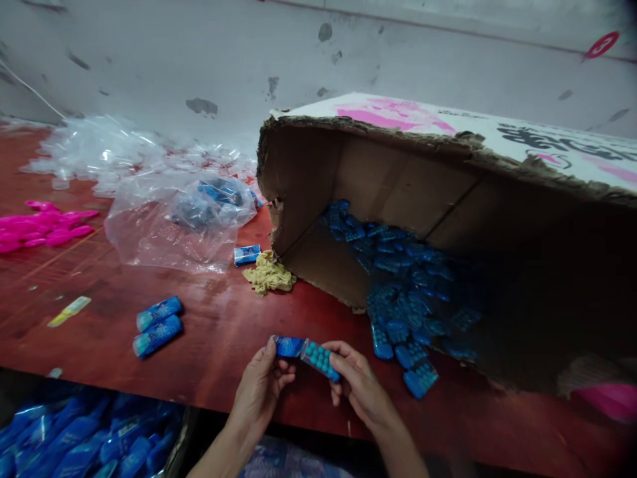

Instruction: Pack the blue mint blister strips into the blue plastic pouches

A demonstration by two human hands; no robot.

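Left hand: the left hand (261, 388) is closed in a pinch on the blue wrapper (289, 346), thumb on the near side, fingers behind.
Right hand: the right hand (359, 382) is closed around the far end of the blister tray (321, 359), fingertips on its edge.
Item held: the tray of teal pellets sits partly inside the wrapper, just above the near edge of the desk (223, 332), between both hands.
Handling, judged: light and small; the tray looks stiff enough to push by its end, the film wrapper thin, glossy and likely slippery. Best gripped at the short ends, as both hands now do; squeezing the middle could buckle the bubbles.
Bin below: a container of wrapped blue packs (84, 438) lies under the desk edge, left of the arms.
Desk, near: two wrapped packs (158, 325) lie side by side; a yellow slip (70, 310) sits left of them.
Desk, middle: a crumpled tan rag (269, 273) touches the box mouth; one small pack (247, 254) lies just beside it.
Carton: the torn cardboard box (448, 172) lies on its side, unwrapped trays (408, 299) spilling out.
Desk, far: clear plastic bags (174, 219); pink pieces (40, 229) at far left.
Writing: pink and black print on the box top, and print on the packs, too blurred to read.
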